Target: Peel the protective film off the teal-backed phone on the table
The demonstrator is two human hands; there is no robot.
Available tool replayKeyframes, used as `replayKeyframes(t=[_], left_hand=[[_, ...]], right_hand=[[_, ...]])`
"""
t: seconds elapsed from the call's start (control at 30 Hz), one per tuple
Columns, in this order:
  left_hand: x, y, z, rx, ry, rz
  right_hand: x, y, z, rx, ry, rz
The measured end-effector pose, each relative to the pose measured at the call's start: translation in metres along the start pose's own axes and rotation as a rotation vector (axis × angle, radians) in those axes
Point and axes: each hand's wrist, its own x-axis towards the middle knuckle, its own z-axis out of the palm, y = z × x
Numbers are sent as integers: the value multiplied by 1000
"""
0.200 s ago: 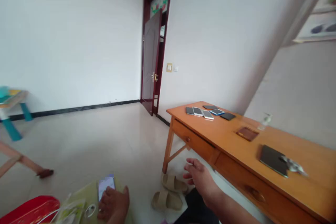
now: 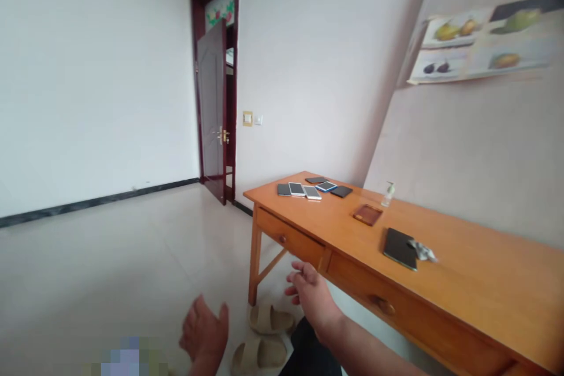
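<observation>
My left hand [image 2: 205, 329] hovers low at the bottom centre, fingers spread and empty, just right of a blurred phone screen [image 2: 130, 359] at the bottom edge. My right hand [image 2: 308, 292] reaches forward with loosely curled fingers and holds nothing. It hangs in front of the drawer [image 2: 288, 239] of a wooden desk [image 2: 462, 282], above a pair of beige slippers [image 2: 264, 335] on the floor.
On the desk lie several phones [image 2: 311, 188], a brown case [image 2: 367, 214], a dark tablet [image 2: 399, 248] with a crumpled wipe [image 2: 422, 251] and a small clear bottle [image 2: 388, 193]. A dark red door [image 2: 212, 111] stands ajar at the back. A fruit poster [image 2: 480, 44] hangs on the wall.
The view has swung right. My left hand has lifted off the phone and opened. The red basin, cables and the furniture at left have left the frame.
</observation>
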Motion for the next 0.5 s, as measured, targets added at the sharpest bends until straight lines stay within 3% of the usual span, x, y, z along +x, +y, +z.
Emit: replayKeyframes(t=[0.13,0.27,0.4,0.5], left_hand=[[-15,114,-10,-249,-9,333],[-42,215,-39,-560,-4,676],[-76,285,-65,-823,-17,944],[-95,325,-73,-926,-75,1078]], right_hand=[[7,-16,-23,188,68,-126],[14,-36,-58,373,119,-247],[18,-53,-109,412,248,-349],[23,-57,-157,352,337,-415]])
